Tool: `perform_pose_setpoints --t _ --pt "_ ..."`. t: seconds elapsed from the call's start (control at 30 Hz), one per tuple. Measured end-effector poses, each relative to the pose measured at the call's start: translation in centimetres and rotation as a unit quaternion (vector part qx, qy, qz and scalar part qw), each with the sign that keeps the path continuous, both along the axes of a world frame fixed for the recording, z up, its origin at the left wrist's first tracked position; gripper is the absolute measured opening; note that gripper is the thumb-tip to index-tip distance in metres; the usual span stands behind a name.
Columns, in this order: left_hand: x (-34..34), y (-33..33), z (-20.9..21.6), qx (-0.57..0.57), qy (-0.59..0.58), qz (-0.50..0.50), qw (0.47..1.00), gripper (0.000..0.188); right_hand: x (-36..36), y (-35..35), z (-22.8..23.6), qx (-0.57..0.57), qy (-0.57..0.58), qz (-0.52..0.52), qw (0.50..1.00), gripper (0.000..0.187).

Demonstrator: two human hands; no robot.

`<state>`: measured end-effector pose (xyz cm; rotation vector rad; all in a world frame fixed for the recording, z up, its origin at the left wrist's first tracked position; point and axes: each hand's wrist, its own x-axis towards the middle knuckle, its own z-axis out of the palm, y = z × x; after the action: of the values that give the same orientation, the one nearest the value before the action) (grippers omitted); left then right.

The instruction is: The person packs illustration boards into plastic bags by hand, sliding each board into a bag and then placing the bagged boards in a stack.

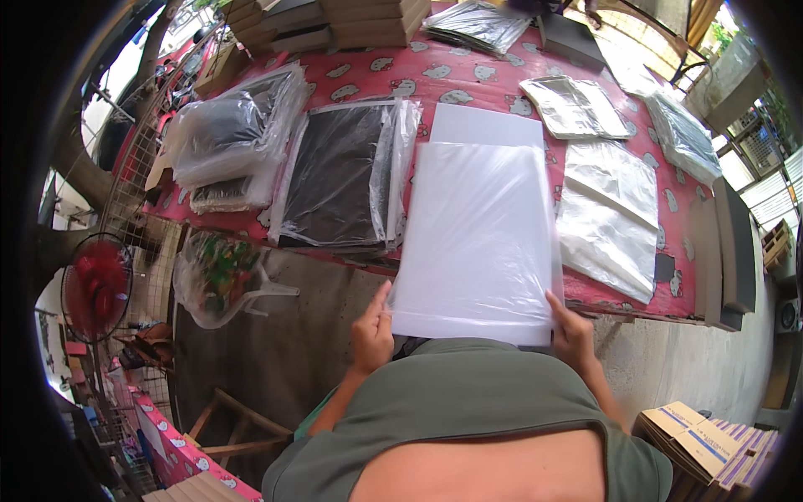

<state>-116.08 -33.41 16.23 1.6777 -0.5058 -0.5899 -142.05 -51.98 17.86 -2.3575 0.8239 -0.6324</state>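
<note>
Both hands hold the near end of a clear plastic sleeve with white sheet material showing through it. The far end of a white sheet shows beyond the sleeve, flat on the table. My left hand grips the sleeve's left edge near the lower corner, thumb upward. On the opposite edge, my right hand pinches the sleeve at about the same height. The near end reaches past the table edge, close to my body. To the left lies a stack of black sheets in clear plastic; to the right, flat clear plastic bags.
A table with a pink patterned cover carries more wrapped bundles at left and brown boxes at the back. Dark boards stand at the right end. A red fan and flattened cartons are nearby.
</note>
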Motion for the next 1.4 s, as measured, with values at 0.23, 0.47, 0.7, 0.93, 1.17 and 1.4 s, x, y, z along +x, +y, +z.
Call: perform_pose_setpoints --t 0.23,0.47,0.7,0.93,1.17,1.4 --pt "0.8 -5.2 -1.9 -0.147 -0.283 0.089 0.943 0.024 2.6 0.8 0.0 0.009 0.020 0.109 0.994 0.079" --pt "13.1 -7.0 0.2 -0.116 -0.460 0.285 0.833 0.018 17.8 -1.9 -2.0 -0.016 -0.030 0.145 0.989 0.050" --pt "26.2 0.9 -8.1 0.030 -0.356 0.268 0.895 0.024 31.4 1.2 -3.2 0.080 0.142 0.192 0.968 0.034" --pt "18.0 -4.2 -9.6 0.402 -0.486 0.158 0.760 0.044 28.5 0.4 1.7 0.079 0.206 0.217 0.951 0.044" --pt "17.0 -5.3 -9.9 0.197 -0.514 0.224 0.804 0.039 2.2 -19.4 -4.4 -0.020 0.092 -0.282 0.955 0.026" --pt "6.6 -18.7 0.3 -0.172 -0.291 -0.053 0.940 0.023 -4.6 -19.3 -7.0 0.000 0.207 -0.295 0.933 0.033"
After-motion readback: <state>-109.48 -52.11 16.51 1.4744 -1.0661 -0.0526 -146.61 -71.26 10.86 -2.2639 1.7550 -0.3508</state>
